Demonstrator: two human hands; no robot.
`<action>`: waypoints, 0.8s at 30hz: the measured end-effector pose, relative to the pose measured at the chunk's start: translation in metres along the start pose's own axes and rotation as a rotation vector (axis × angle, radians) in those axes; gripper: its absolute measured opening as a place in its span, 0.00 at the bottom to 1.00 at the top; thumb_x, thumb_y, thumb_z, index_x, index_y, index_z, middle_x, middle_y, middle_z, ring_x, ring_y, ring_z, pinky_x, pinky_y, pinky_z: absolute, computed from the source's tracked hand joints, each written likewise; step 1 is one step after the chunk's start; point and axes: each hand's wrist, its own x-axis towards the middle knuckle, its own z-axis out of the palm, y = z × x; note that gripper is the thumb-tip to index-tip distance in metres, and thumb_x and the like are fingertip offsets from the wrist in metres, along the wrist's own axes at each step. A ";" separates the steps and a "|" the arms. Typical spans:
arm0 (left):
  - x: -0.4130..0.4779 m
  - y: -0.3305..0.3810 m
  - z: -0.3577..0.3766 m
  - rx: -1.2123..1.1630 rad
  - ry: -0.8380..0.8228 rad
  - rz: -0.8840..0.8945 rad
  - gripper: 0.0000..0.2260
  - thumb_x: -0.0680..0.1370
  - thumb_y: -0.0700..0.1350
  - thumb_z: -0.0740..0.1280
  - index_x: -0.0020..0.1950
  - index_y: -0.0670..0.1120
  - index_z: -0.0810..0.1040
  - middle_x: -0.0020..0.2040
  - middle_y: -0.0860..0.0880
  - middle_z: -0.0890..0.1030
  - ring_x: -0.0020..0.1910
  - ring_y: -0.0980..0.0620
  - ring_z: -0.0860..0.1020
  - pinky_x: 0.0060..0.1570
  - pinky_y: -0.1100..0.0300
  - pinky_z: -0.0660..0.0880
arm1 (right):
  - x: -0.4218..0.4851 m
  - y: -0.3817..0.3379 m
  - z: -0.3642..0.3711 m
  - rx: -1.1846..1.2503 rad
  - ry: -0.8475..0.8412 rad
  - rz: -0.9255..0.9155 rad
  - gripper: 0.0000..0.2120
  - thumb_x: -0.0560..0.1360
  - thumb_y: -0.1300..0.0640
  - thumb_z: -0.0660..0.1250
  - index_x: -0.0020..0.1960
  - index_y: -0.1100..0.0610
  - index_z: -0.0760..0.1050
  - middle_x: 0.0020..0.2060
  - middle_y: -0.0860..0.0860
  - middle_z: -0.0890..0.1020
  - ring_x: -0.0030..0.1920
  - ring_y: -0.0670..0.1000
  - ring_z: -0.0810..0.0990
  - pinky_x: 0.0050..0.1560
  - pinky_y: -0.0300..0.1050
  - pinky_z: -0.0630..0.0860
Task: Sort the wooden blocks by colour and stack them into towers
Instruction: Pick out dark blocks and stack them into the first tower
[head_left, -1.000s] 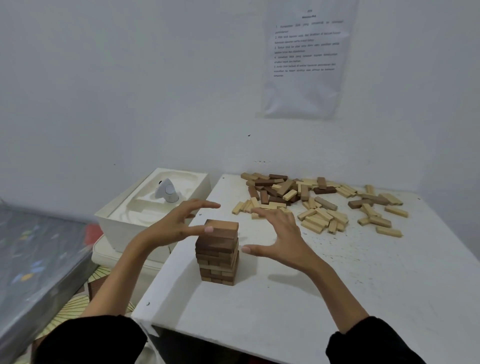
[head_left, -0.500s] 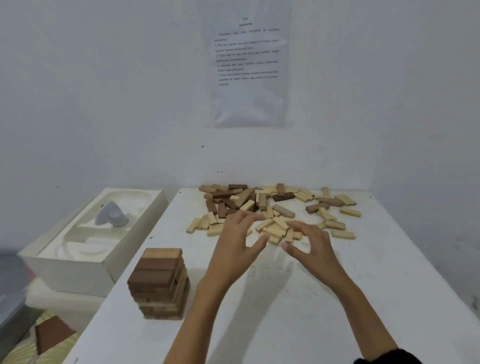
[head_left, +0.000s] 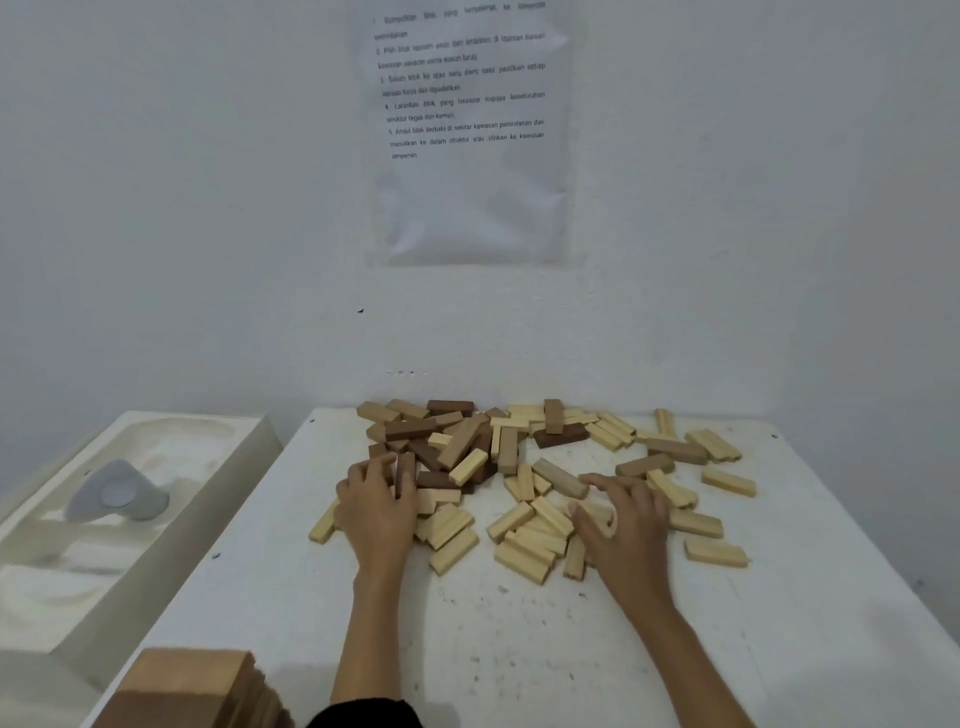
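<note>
Left hand (head_left: 376, 512) at the pile's near-left edge, fingers curled round a dark brown block (head_left: 405, 474). Right hand (head_left: 626, 525) down on the light blocks (head_left: 524, 540), fingers curled; can't tell if it grips one. Mixed block pile (head_left: 467, 447) on the far half of the white table (head_left: 519, 649). Brown tower (head_left: 192, 686) at the near-left corner, blurred.

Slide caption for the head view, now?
Left hand at the dark blocks, right hand at the light blocks of the mixed pile on the white table; brown tower at near left.
</note>
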 end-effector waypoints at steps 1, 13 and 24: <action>0.005 -0.002 0.004 0.046 0.003 -0.001 0.14 0.78 0.53 0.64 0.58 0.45 0.79 0.58 0.42 0.76 0.56 0.41 0.71 0.48 0.55 0.63 | 0.008 0.004 0.002 0.008 0.015 0.010 0.11 0.69 0.56 0.72 0.52 0.54 0.80 0.46 0.49 0.74 0.51 0.47 0.65 0.50 0.46 0.64; 0.036 -0.010 0.002 0.258 -0.025 -0.099 0.08 0.78 0.45 0.63 0.56 0.48 0.75 0.55 0.45 0.76 0.55 0.43 0.71 0.47 0.53 0.63 | 0.063 0.023 0.031 0.123 0.057 0.011 0.05 0.73 0.57 0.67 0.48 0.50 0.78 0.39 0.47 0.78 0.46 0.54 0.73 0.44 0.50 0.71; 0.039 0.002 -0.005 -0.025 -0.181 -0.059 0.15 0.79 0.44 0.61 0.65 0.42 0.69 0.54 0.46 0.69 0.46 0.48 0.71 0.45 0.58 0.64 | 0.063 0.023 0.033 0.133 0.054 0.054 0.10 0.73 0.67 0.66 0.46 0.54 0.80 0.39 0.49 0.80 0.44 0.54 0.76 0.42 0.49 0.72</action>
